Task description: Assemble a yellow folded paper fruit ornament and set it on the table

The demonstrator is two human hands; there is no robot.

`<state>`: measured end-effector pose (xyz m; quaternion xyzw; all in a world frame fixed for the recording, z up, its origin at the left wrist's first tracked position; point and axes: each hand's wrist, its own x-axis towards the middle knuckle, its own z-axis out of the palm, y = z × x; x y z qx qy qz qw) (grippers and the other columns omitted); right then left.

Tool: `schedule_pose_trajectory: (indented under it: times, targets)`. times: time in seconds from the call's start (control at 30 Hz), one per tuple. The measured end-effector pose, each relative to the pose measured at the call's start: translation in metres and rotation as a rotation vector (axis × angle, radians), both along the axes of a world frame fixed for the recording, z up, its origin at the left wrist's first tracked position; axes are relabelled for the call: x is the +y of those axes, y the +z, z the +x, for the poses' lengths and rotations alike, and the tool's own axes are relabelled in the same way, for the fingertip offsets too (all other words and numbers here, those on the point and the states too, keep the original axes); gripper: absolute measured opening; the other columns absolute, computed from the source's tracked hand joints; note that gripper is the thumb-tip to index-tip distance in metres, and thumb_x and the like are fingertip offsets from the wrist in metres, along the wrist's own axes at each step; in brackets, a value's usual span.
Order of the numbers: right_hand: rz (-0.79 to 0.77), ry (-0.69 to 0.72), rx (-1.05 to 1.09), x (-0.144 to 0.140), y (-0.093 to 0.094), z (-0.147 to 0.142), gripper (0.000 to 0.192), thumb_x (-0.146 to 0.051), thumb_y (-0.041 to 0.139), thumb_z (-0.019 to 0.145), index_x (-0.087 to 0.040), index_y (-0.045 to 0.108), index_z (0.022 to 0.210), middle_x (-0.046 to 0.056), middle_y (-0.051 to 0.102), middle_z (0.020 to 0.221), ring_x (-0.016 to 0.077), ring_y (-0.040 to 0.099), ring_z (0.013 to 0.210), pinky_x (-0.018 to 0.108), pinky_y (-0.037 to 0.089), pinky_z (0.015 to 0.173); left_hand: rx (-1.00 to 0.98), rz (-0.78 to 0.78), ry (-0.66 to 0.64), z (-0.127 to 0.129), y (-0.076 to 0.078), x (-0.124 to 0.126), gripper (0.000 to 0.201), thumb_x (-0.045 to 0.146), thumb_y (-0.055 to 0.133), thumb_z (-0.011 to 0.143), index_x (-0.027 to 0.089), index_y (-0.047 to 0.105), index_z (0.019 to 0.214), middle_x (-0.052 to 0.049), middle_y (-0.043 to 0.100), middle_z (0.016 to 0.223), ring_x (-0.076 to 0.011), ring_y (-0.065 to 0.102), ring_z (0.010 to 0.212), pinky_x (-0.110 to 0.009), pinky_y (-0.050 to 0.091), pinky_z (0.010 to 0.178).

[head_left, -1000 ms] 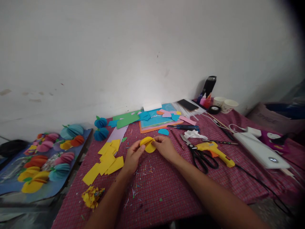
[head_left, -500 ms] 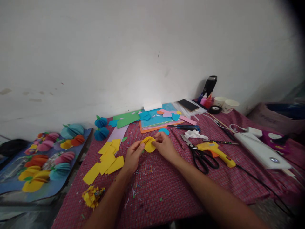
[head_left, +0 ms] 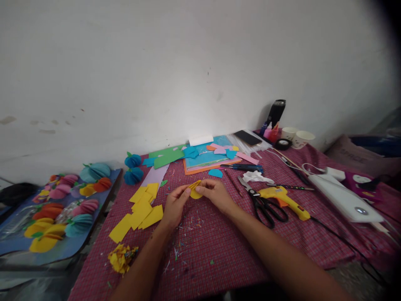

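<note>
Between my hands is a yellow folded paper round [head_left: 196,194], its layers fanned at the top. My left hand [head_left: 176,203] pinches its left edge between thumb and fingers. On the opposite side my right hand [head_left: 216,195] grips it, thumb in front and fingers behind, partly hiding it. Yellow paper pieces [head_left: 142,211] lie overlapping to the left of my left hand. A blue paper half-round [head_left: 215,173] rests just beyond my right hand. Small paper scraps are scattered on the checked cloth [head_left: 216,255] below.
Black-handled scissors [head_left: 266,209] and a yellow glue gun [head_left: 283,198] with its cord lie to the right, near a white power bank [head_left: 344,200]. Finished paper pumpkins fill a blue board [head_left: 75,242] at left. A crumpled yellow paper ball [head_left: 122,257] sits near my left forearm.
My right hand has shifted slightly left and down over the yellow paper round, whose layers now look pressed closer together. The blue half-round behind shows more fully.
</note>
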<state>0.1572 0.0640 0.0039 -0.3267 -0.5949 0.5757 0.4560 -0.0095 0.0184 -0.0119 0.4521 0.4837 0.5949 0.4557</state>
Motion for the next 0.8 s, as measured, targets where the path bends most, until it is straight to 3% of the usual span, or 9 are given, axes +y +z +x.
schedule_pose_trajectory:
  times: [0.17, 0.4, 0.8]
  targets:
    - [-0.036, 0.011, -0.005, -0.0001, 0.0004, 0.0000, 0.030, -0.046, 0.070, 0.075, -0.017, 0.065, 0.070, -0.001, 0.061, 0.070, 0.0135, 0.052, 0.066, 0.026, 0.041, 0.065, 0.022, 0.029, -0.028, 0.0001, -0.0003, 0.0004, 0.033, 0.037, 0.073, 0.081, 0.017, 0.074, 0.107, -0.009, 0.074, 0.109, -0.0227, 0.065, 0.101, -0.035, 0.047, 0.095]
    - [-0.159, 0.018, 0.120, 0.0001, 0.0001, -0.0022, 0.023, -0.038, 0.074, 0.070, -0.015, 0.071, 0.071, 0.002, 0.069, 0.075, 0.0150, 0.058, 0.069, 0.029, 0.045, 0.072, 0.028, 0.012, -0.021, 0.0012, 0.0028, 0.0002, 0.037, 0.040, 0.074, 0.079, 0.017, 0.073, 0.108, -0.009, 0.073, 0.110, -0.0231, 0.066, 0.101, -0.035, 0.047, 0.094]
    - [-0.248, -0.009, 0.135, 0.0009, -0.0019, -0.0026, 0.029, -0.042, 0.078, 0.066, -0.014, 0.068, 0.068, 0.000, 0.065, 0.067, 0.0124, 0.053, 0.060, 0.026, 0.041, 0.062, 0.015, 0.006, -0.101, 0.0037, 0.0036, -0.0008, 0.036, 0.037, 0.073, 0.080, 0.019, 0.072, 0.111, -0.009, 0.073, 0.112, -0.0230, 0.065, 0.103, -0.035, 0.047, 0.095]
